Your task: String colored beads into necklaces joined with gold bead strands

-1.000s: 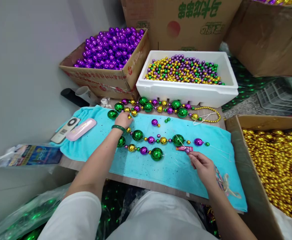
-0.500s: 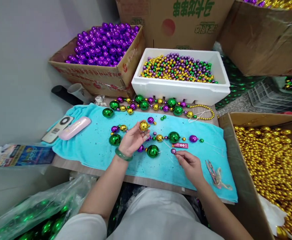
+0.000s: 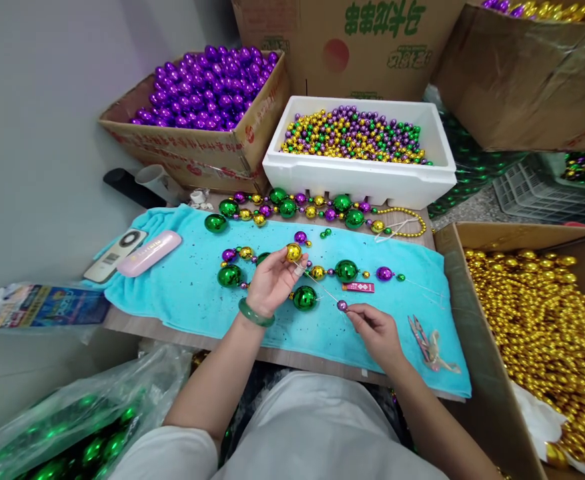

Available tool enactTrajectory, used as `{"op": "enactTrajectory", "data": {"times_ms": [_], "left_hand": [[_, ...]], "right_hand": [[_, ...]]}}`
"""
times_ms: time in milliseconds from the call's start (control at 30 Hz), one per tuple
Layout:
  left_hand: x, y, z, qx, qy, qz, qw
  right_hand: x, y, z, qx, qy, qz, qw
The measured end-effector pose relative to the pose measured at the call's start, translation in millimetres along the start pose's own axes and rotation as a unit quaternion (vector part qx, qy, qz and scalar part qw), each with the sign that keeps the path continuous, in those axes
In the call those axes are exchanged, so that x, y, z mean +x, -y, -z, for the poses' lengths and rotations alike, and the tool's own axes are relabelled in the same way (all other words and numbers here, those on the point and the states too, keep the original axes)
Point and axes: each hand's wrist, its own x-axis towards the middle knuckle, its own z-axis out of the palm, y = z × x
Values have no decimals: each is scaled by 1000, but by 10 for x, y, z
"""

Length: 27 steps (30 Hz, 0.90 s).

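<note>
My left hand (image 3: 271,282), with a green bangle on the wrist, pinches a gold bead (image 3: 293,253) above the turquoise towel (image 3: 182,293). My right hand (image 3: 376,332) holds a thin needle with a small purple bead (image 3: 342,305) on it, pointed up-left toward the gold bead. A partly strung strand (image 3: 345,271) of green, gold and purple beads lies on the towel between and beyond my hands, with a large green bead (image 3: 305,297) near my left fingers. A small red tag (image 3: 358,287) lies beside the strand.
A finished strand (image 3: 317,210) lies along the towel's far edge. Behind it are a white foam box of mixed small beads (image 3: 357,133) and a carton of purple balls (image 3: 207,87). A carton of gold beads (image 3: 542,327) is at right. Snips (image 3: 425,337), a pink case (image 3: 149,253) and a remote (image 3: 115,257) rest on the towel.
My left hand left the far strand, picked up a gold bead and brought it to the middle. My right hand shifted left, the needle now angled toward that bead.
</note>
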Motion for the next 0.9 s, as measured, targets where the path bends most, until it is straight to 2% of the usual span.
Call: {"op": "enactTrajectory", "data": {"times_ms": [433, 733, 900], "left_hand": [[9, 38, -4, 5, -16, -13, 1000], [2, 94, 1, 29, 17, -55, 998], [13, 88, 4, 21, 12, -57, 998]], "right_hand": [[18, -2, 32, 4, -8, -5, 1000], [41, 28, 37, -22, -11, 5, 1000], [47, 36, 65, -5, -15, -2, 1000]]}}
